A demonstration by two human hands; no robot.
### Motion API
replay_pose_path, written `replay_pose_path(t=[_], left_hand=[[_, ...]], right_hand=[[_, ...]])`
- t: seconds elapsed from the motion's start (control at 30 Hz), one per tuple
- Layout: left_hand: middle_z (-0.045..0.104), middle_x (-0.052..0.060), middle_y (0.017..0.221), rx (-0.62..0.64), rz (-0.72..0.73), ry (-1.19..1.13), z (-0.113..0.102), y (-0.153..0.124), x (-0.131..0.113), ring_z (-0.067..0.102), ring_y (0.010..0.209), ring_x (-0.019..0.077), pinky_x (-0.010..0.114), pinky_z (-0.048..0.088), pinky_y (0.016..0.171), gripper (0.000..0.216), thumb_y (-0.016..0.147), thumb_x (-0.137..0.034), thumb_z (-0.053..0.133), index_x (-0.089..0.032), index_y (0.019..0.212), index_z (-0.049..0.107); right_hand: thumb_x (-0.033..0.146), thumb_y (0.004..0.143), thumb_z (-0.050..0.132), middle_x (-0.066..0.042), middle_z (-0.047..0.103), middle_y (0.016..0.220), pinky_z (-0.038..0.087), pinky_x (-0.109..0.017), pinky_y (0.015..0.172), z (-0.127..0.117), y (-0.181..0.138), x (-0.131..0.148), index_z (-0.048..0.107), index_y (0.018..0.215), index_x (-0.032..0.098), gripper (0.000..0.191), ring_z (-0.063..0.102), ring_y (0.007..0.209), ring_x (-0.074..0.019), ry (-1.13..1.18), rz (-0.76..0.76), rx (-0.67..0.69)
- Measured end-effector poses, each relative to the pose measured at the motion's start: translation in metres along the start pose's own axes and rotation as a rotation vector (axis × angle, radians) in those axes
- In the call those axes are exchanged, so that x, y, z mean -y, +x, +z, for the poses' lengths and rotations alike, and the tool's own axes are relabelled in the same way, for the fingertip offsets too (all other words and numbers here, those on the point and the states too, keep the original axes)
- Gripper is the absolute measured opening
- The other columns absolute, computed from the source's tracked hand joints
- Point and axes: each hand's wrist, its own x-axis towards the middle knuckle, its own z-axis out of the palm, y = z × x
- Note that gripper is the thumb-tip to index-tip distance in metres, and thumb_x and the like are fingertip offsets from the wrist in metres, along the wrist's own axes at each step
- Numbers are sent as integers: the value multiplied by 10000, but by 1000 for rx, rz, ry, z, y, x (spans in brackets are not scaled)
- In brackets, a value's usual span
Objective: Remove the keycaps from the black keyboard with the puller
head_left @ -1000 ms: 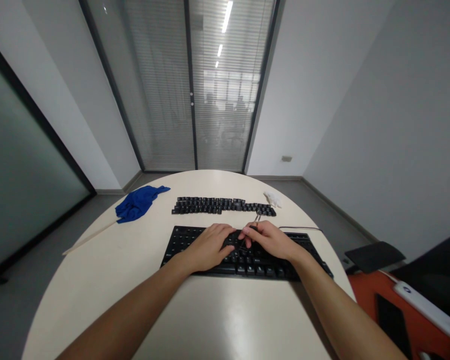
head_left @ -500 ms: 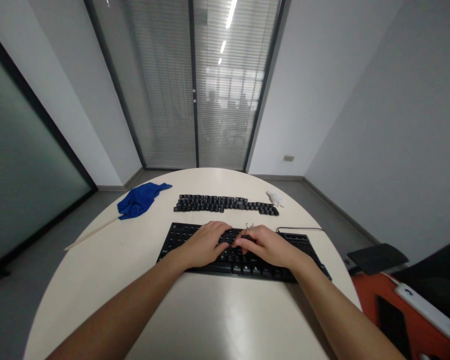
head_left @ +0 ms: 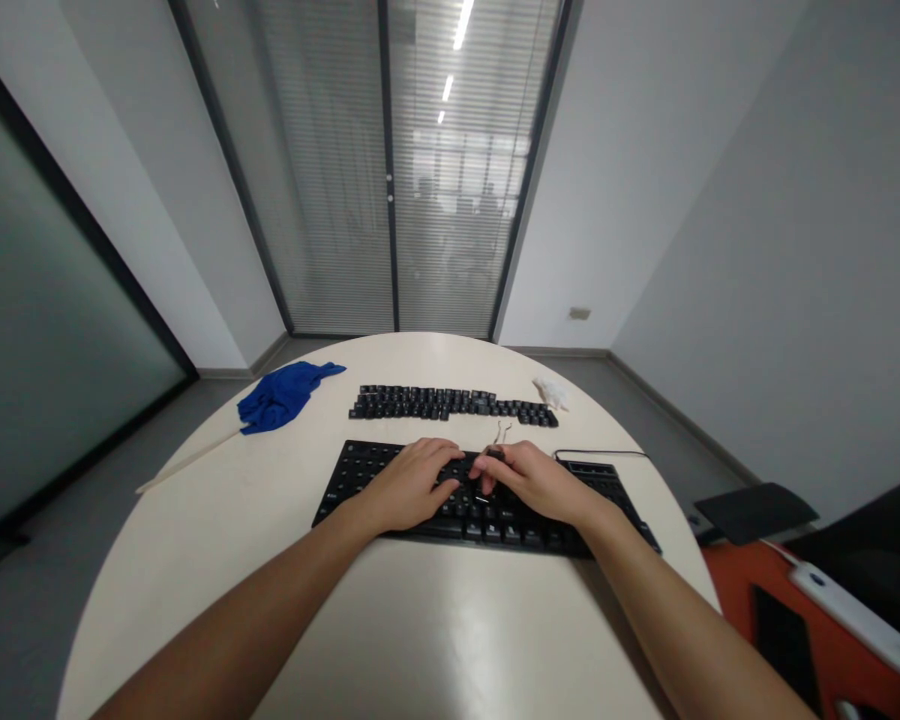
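Observation:
A black keyboard (head_left: 360,480) lies on the round white table (head_left: 420,620) in front of me. My left hand (head_left: 412,482) rests flat on its middle keys, fingers spread and holding nothing. My right hand (head_left: 532,480) is closed in a pinch on a thin wire keycap puller (head_left: 501,436), whose loops stick up above my fingers; its lower end is at a key in the keyboard's middle. Rows of loose black keycaps (head_left: 450,403) lie laid out beyond the keyboard.
A blue cloth (head_left: 281,394) lies at the far left with a thin wooden stick (head_left: 187,462) beside it. A crumpled white tissue (head_left: 551,392) sits at the far right. The keyboard's cable (head_left: 600,454) runs off right. An orange surface (head_left: 810,630) with a white device stands right of the table.
My right hand has shifted slightly left over the keys with the puller in it. The left hand stays on the keyboard. The camera tilted a little.

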Motion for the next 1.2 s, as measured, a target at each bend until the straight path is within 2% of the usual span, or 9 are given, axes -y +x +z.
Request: replay_pose_path(t=[0.23,0.37,0.43,0.53,0.7,0.8,0.9,1.07,1.2], left_hand=[[585,90,1306,-20,8,-12,2,0,1,510,1232,236,421,402,1083,325,922,-233,551,-213,1246,546],[588,102,1297,-27,27,-18,3,0,1,515,1226,243,430,406,1079,312,923,-231,546,-195,1233,551],[591,101,1291,-35,30,-19,3,0,0,519,1220,245,434,410,1075,304,924,-232,542,-198,1226,555],[591,100,1291,-32,23,-16,2,0,-1,521,1218,252,445,415,1070,310,924,-234,540,-203,1232,555],[586,101,1298,-24,23,-16,2,0,0,519,1220,257,458,416,1063,322,918,-229,547,-207,1240,553],[587,101,1294,-27,23,-17,2,0,0,520,1215,256,455,417,1062,322,915,-221,548,-200,1237,554],[589,98,1289,-30,26,-14,3,0,1,519,1213,255,449,415,1064,323,911,-209,548,-200,1235,552],[605,92,1261,-44,34,-25,1,0,-1,533,1186,253,446,426,1044,309,904,-206,538,-202,1212,552],[640,92,1171,-89,2,-58,-1,1,-6,574,1110,254,429,448,1003,278,871,-258,595,-193,1139,561]], right_hand=[[519,970,466,-27,732,751,470,-270,697,3,-2,-2,730,807,185,456,646,685,-173,-9,-28,79],[494,953,521,-60,747,923,479,-275,780,-2,-4,4,753,997,184,389,667,829,-192,-53,-160,135],[483,951,530,-75,745,981,479,-288,816,-5,-5,6,750,1043,186,381,666,871,-201,-74,-191,120],[489,950,524,-69,757,954,489,-300,809,-9,-6,4,755,1023,184,389,669,847,-207,-72,-125,61],[531,937,520,-27,765,838,506,-283,753,-9,-6,-2,750,896,186,416,688,780,-197,25,16,69],[526,939,522,-34,772,841,510,-289,788,-8,-5,-4,736,868,180,414,705,806,-201,69,41,60],[535,943,507,-59,774,862,521,-305,798,-7,-3,-9,722,901,159,435,715,827,-208,167,67,55],[548,936,508,-81,764,882,527,-293,715,-4,0,-20,702,1025,138,462,705,808,-194,304,100,47],[566,914,532,-86,751,855,529,-287,686,0,5,-23,708,990,133,473,694,769,-180,359,114,-74]])
